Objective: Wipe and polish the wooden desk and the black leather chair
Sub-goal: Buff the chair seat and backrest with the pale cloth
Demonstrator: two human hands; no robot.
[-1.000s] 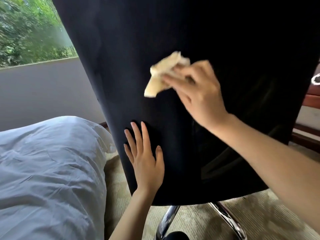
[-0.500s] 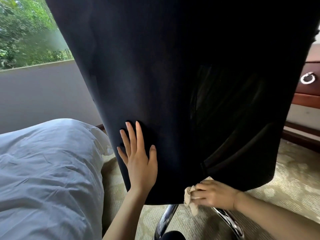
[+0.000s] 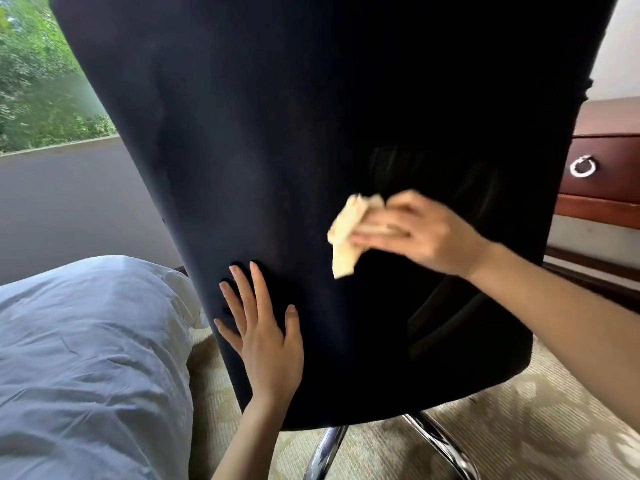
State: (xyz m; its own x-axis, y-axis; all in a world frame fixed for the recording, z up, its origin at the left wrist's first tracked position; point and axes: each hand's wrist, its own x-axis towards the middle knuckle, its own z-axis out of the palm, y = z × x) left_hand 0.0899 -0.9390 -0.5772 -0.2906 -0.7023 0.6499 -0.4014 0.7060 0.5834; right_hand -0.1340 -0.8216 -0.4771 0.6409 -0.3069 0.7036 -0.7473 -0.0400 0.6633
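Note:
The back of the black leather chair [image 3: 277, 133] fills most of the head view. My left hand [image 3: 263, 327] lies flat against its lower left part, fingers straight and spread. My right hand [image 3: 419, 233] grips a crumpled pale yellow cloth [image 3: 346, 237] and holds it against the chair back right of centre; the hand is motion-blurred. A corner of the wooden desk [image 3: 602, 174], with a drawer and a silver ring pull [image 3: 584, 165], shows at the right edge behind the chair.
A white duvet on a bed [image 3: 86, 358] lies close at the lower left. The chair's chrome legs [image 3: 443, 441] stand on beige patterned carpet [image 3: 536, 420]. A window with green foliage [image 3: 38, 88] is at the upper left above a grey wall.
My right hand with the cloth swept down from the upper chair back to its bottom edge, then came back up to mid-height. My left hand stayed pressed in place.

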